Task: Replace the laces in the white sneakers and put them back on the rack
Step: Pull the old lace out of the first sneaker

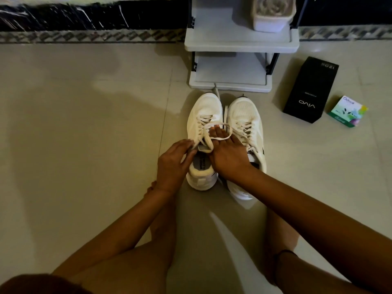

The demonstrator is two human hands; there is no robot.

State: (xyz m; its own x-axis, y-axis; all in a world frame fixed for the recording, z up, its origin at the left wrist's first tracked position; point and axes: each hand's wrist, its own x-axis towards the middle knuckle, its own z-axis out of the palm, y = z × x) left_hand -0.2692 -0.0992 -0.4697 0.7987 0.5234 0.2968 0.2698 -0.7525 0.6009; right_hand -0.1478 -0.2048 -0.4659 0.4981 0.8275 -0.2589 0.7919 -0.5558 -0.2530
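Two white sneakers stand side by side on the floor, toes toward the rack: the left sneaker (203, 115) and the right sneaker (246, 115). Both show cream laces through their eyelets. My left hand (174, 164) pinches a lace end at the left sneaker's tongue. My right hand (227, 153) lies over the gap between the shoes, its fingers inside a loop of lace (220, 132). One loose lace end (217, 92) trails toward the rack. The grey rack (239, 45) stands just beyond the toes.
A white tub (273, 15) sits on the rack's upper shelf; the lower shelf (229, 75) is bare. A black phone box (310, 90) and a small green box (347, 111) lie on the floor to the right. My bent legs frame the shoes.
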